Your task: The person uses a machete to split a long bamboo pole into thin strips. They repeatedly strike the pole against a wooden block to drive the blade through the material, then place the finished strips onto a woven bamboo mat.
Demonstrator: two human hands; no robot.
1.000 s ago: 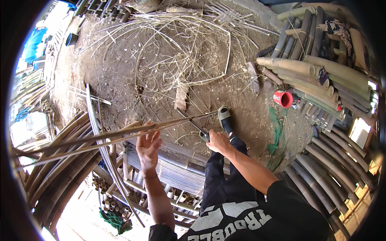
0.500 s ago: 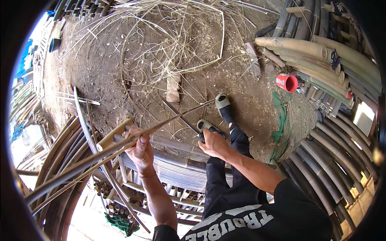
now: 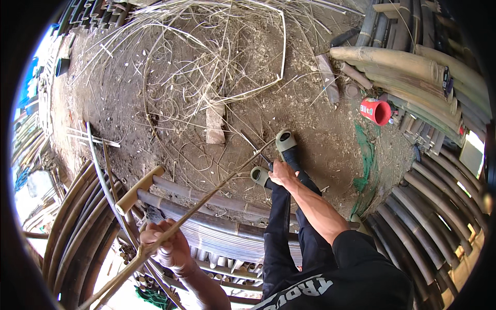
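A long, thin bamboo strip (image 3: pixel 205 196) runs slantwise from the lower left up to near my feet. My left hand (image 3: pixel 173 250) is closed around it, left of my legs. My right hand (image 3: pixel 282 173), in front of my knees, grips the dark handle of a long-bladed knife (image 3: pixel 254 145). The blade points up and left, crossing the strip near its far end; whether they touch I cannot tell.
Tangled pale bamboo shavings (image 3: pixel 217 67) and a wooden block (image 3: pixel 215 124) lie on the dirt floor ahead. A red bucket (image 3: pixel 375 112) sits by stacked bamboo poles (image 3: pixel 398 62) on the right. A bamboo rack (image 3: pixel 142 190) stands left of my legs.
My left hand has moved down toward my body, drawing the bamboo strip back. My right hand with the knife has shifted right and slightly up, so the blade is nearer the strip's far end.
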